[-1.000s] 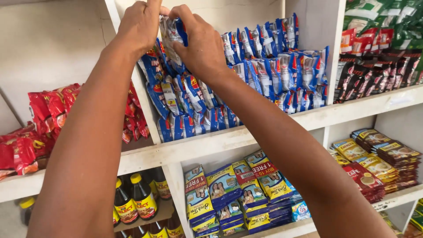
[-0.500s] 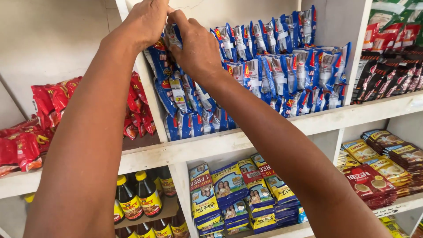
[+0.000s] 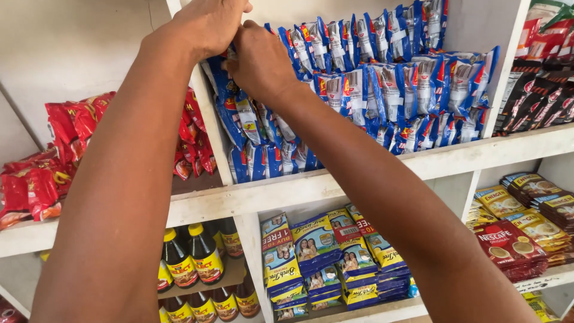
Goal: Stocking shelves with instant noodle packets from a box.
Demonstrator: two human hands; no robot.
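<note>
The blue sachets (image 3: 263,128) sit in the upper middle compartment of the white shelf unit (image 3: 335,182), hanging as strips against its left divider. Their long axis runs top to bottom, leaning slightly right toward the foot; printed faces turn outward, into the room. The top of the strip is hidden behind the hands, so its fixing cannot be told.

Left hand (image 3: 206,27) is closed around the top end of the strip, fingers curled, knuckles up. Right hand (image 3: 260,60) is just beside and below it, touching it, pinching the same strip narrowly. Both arms reach up from the lower edge of the view.

Judgement: handling is best done close to the top seam, both hands near together as now, letting the strip hang plumb so the lower packets do not snag the neighbouring rows.

Outward: more blue sachet rows (image 3: 406,84) fill the rest of the compartment. Red packets (image 3: 54,161) lie in the left compartment; dark packets (image 3: 544,101) to the right. Below, dark sauce bottles with yellow caps (image 3: 191,257), milk-powder sachets (image 3: 317,257) and coffee sachets (image 3: 526,227).
</note>
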